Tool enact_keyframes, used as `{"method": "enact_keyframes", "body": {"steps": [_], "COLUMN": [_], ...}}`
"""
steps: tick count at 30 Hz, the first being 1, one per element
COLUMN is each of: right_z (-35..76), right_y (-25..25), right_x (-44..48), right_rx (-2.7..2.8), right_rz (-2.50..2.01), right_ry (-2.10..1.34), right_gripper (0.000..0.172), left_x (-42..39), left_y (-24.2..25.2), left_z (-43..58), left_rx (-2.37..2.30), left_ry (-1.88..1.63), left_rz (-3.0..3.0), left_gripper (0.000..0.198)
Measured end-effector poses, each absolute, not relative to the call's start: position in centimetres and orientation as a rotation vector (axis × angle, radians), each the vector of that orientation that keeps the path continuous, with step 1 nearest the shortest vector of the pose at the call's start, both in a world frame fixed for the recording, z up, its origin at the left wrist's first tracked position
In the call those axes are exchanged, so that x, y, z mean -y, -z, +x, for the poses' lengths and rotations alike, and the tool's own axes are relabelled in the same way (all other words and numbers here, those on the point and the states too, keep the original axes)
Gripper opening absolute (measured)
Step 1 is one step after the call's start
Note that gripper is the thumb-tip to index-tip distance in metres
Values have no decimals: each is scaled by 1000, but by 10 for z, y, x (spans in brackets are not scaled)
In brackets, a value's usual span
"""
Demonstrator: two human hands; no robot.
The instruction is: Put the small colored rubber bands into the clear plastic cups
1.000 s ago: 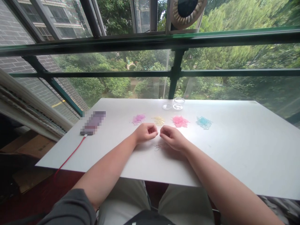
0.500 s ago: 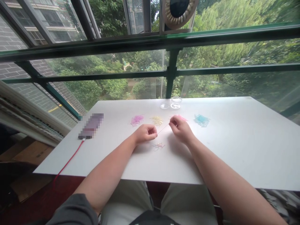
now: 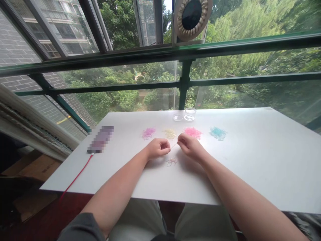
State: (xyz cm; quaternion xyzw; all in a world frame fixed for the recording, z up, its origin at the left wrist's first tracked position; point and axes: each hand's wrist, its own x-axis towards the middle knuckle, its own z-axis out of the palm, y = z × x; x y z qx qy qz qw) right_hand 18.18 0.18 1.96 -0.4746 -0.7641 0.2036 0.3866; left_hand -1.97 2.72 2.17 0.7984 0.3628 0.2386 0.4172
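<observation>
Both hands rest on the white table (image 3: 250, 167), close together. My left hand (image 3: 157, 148) is curled in a pinch and my right hand (image 3: 190, 146) is pinched too. A thin pale rubber band (image 3: 174, 145) is stretched between their fingertips. Just below the hands lies a small linked bunch of bands (image 3: 172, 161). Beyond the hands sit four little piles of bands: purple (image 3: 148, 133), yellow (image 3: 170, 133), pink (image 3: 193, 132) and turquoise (image 3: 218, 133).
Two small clear round containers (image 3: 190, 114) stand at the table's far edge by the window railing. A blurred-out phone (image 3: 100, 139) with a red cable (image 3: 75, 179) lies at the left. A round fan (image 3: 191, 15) is mounted on the window frame above.
My right hand pulled away to the right, stretching the band, and has come back closer to the left hand. The left hand stayed put.
</observation>
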Motion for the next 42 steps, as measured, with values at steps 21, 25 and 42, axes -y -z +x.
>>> {"method": "enact_keyframes", "body": {"steps": [21,25,42], "right_z": [168,166,165], "right_y": [-22,-23,-22], "right_x": [13,17,16], "right_rx": [2146,2181,2015], "right_rz": [-1010,-987,-1033], "right_ry": [-674,-654,-666], "right_gripper": [9,10,8], "left_x": [-25,-25,-15], "left_y": [-18,-18,-24], "left_z": [-19,-17,-13], "left_rx": [-945,-1052,-813], "left_ry": [-620,-720,-722], "left_rz": [2096,2159,2238], "left_gripper": [13,11,12]}}
